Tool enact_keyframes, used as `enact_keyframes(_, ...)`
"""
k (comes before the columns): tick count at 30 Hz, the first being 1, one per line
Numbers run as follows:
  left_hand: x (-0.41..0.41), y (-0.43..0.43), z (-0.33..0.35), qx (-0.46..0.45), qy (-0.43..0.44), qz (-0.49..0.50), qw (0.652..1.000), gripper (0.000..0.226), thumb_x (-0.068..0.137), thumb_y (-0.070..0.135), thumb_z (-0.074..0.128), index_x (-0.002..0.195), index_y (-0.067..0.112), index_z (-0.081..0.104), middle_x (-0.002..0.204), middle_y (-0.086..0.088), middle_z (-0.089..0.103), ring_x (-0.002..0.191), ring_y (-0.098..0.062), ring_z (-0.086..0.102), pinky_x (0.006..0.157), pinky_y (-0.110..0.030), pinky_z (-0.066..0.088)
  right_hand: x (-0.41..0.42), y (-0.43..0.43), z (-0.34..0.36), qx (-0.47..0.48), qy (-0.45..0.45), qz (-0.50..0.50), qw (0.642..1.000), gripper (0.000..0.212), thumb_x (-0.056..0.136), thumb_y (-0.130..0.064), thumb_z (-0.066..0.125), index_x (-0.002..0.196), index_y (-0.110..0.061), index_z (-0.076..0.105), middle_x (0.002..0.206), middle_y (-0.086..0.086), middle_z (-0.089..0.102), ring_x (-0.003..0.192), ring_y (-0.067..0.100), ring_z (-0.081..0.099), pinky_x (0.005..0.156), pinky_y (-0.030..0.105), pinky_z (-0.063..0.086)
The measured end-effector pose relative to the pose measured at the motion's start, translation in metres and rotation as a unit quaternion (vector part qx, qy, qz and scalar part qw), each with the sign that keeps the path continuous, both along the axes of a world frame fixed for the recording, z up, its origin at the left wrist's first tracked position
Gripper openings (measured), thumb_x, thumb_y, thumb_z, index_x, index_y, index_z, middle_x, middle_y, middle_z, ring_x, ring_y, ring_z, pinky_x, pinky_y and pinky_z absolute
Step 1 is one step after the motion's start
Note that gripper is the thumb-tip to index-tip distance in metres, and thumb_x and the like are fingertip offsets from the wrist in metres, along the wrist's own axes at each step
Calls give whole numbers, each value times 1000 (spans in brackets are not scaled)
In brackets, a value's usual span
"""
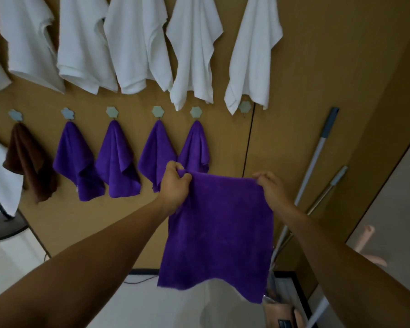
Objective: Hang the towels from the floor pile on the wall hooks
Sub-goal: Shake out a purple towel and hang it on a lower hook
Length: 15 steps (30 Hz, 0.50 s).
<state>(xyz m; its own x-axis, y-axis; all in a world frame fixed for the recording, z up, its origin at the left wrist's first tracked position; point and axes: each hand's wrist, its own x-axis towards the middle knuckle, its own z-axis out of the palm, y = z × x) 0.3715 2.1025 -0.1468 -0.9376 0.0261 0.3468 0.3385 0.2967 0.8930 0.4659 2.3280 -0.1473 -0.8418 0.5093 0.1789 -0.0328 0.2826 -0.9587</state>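
Purple towel (219, 233) hangs between hands | left hand (174, 183), right hand (271, 188) pinch top corners

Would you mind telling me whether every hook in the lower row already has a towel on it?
No, the rightmost lower hook has no towel hanging from it.

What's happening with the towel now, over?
Top corners of purple towel gripped by left hand, right hand. Ahead, bare hook; white towel ends crowd it.
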Motion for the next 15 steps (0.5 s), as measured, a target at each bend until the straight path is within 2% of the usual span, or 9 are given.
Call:
enact_keyframes(1, -5, 7, -1, -4, 0, -16, 1000, 18, 87, 8, 52, 87, 25, 46, 75, 10, 52, 62, 7, 52, 54, -2, 35, -3, 4, 1, 17, -21, 31, 999, 9, 92, -24, 61, 97, -18, 64, 98, -2, 64, 91, 17, 61, 70, 25, 46)
enact_keyframes(2, -12, 13, -2, 5, -7, -41, 999, 18, 89, 7, 50, 93, 24, 48, 82, 9, 53, 67, 5, 53, 56, 1, 34, -7, 8, 0, 35, -45, 60, 997, 18, 86, -31, 71, 100, -21, 66, 99, -6, 65, 91, 14, 62, 71, 25, 48)
enact_keyframes(3, -22, 20, -4, 23, -20, -63, 998, 18, 90, 7, 48, 95, 23, 51, 85, 9, 55, 68, 3, 52, 57, -1, 35, -12, 11, 0, 42, -64, 83, 994, 26, 78, -33, 78, 100, -24, 67, 97, -8, 66, 88, 10, 65, 70, 24, 51)
enact_keyframes(5, -40, 34, -6, 48, -50, -97, 993, 13, 91, 12, 50, 89, 20, 59, 81, 10, 58, 65, 5, 52, 59, -8, 37, -25, 18, -2, 33, -76, 106, 991, 24, 70, -26, 85, 90, -24, 71, 81, -11, 72, 72, 3, 69, 58, 18, 53)
enact_keyframes(7, -60, 47, -10, 52, -75, -172, 981, 12, 88, 26, 62, 85, 15, 65, 78, 8, 63, 72, 2, 56, 66, -14, 42, -40, 25, -3, 21, -66, 91, 993, 13, 74, -21, 82, 80, -17, 72, 68, -8, 72, 61, 5, 69, 51, 16, 51)
enact_keyframes(10, -84, 63, -11, -38, -74, -305, 949, 35, 65, 51, 79, 84, 24, 70, 76, 15, 69, 71, 4, 64, 61, -9, 47, -65, 36, -1, 12, -34, 38, 999, 22, 83, -19, 75, 87, 2, 69, 73, 5, 71, 62, 13, 67, 54, 23, 54)
enact_keyframes(12, -103, 78, -12, -73, -50, -328, 941, 24, 68, 46, 81, 78, 28, 70, 71, 20, 69, 68, 5, 64, 58, -9, 46, -81, 43, 0, 12, -24, 4, 1000, 24, 86, -18, 72, 83, 4, 63, 74, 11, 66, 64, 18, 62, 57, 30, 51)
enact_keyframes(15, -131, 102, -13, -88, 9, -302, 949, 15, 81, 35, 74, 76, 21, 69, 70, 9, 68, 63, 2, 59, 60, -18, 49, -101, 56, 0, 26, -10, -24, 999, 22, 87, -18, 70, 71, -10, 57, 69, 5, 63, 63, 17, 59, 54, 25, 48)
